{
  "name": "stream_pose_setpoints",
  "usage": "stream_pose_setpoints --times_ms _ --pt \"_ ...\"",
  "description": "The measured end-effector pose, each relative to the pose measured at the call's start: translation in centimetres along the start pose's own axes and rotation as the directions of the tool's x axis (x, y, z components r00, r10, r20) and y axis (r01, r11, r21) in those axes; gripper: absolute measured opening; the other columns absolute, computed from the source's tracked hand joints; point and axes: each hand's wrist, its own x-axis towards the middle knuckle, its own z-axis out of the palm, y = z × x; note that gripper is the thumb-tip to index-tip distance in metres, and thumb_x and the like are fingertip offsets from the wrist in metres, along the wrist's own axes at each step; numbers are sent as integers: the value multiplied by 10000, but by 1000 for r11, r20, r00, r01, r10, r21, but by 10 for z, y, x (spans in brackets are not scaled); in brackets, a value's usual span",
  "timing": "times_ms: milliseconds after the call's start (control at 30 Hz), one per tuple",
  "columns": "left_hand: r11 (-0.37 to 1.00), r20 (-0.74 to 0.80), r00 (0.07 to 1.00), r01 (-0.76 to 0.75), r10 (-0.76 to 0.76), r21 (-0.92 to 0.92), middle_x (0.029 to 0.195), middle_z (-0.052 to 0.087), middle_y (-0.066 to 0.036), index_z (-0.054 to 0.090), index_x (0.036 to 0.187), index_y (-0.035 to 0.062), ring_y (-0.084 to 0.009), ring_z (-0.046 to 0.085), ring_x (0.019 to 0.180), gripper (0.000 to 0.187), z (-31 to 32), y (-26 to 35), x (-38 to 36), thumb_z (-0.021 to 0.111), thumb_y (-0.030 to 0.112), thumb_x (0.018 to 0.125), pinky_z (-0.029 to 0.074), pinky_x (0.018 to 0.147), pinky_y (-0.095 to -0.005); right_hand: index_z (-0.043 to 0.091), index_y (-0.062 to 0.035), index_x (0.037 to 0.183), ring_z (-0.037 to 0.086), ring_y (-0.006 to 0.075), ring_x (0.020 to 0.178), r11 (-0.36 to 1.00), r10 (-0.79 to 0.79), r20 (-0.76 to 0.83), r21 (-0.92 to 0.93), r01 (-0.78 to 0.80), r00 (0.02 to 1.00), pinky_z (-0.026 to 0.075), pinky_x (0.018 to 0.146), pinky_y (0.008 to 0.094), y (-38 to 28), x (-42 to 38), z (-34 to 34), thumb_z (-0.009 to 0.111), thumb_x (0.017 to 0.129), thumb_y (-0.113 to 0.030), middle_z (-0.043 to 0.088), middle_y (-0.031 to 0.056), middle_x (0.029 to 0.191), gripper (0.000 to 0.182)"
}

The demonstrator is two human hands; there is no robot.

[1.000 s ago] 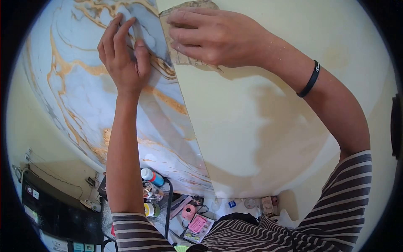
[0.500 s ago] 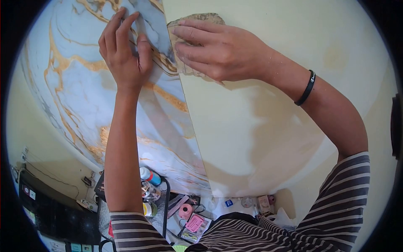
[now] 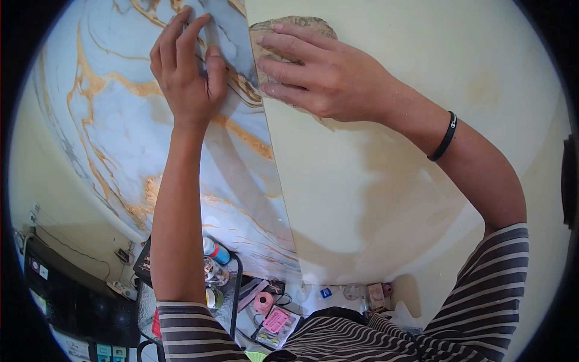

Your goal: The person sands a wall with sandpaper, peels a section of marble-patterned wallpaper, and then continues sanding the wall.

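My left hand (image 3: 192, 75) lies open, fingers spread, against marble-patterned wallpaper (image 3: 241, 181) with white, grey and gold veining. My right hand (image 3: 319, 75) presses a flat, brownish, patterned rag (image 3: 295, 24) to the wall, beside the wallpaper's straight right edge. The fingers lie over the rag, and my palm hides part of it. Its left side meets the wallpaper edge. Pale cream wall (image 3: 338, 187) stretches below and to the right of my right hand.
Below stands a dark-framed table (image 3: 234, 295) holding a blue-and-white bottle (image 3: 216, 250) and jars. Lower down are a pink tray (image 3: 277, 320), a pink roll (image 3: 263, 303) and a small box (image 3: 377, 295). A black glossy appliance (image 3: 72, 295) is at lower left, with cables on the wall.
The view has turned slightly, so both hands, the rag and the upper wallpaper edge appear a little farther right. My right hand still presses on the rag; my left hand stays spread.
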Motion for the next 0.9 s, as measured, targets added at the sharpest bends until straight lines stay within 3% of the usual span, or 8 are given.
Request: stream_pose_setpoints --times_ms 133,233,900 --pt "1000 0 1000 5 -5 -2 1437 615 -117 669 1305 78 -271 543 1326 420 0 -1 -1 594 110 893 352 1126 -399 741 -42 972 589 262 1226 1000 24 -83 -18 -26 996 461 1153 423 -1 1 5 703 836 -156 652 41 1060 181" --pt "1000 4 1000 17 -17 16 1435 617 -120 667 1310 80 -272 545 1325 429 0 -1 -1 598 113 887 351 1126 -399 740 -43 989 585 252 1236 999 21 -56 -42 -23 998 460 1153 428 -2 2 3 697 868 -164 655 41 1085 176" --pt "1000 -11 1000 12 -12 4 1426 624 -115 681 1299 85 -276 554 1308 414 -1 1 -1 593 123 896 366 1115 -396 745 -1 1062 576 287 1281 999 24 42 40 -26 999 415 1197 479 -34 -14 7 683 866 -149 661 78 1150 253"
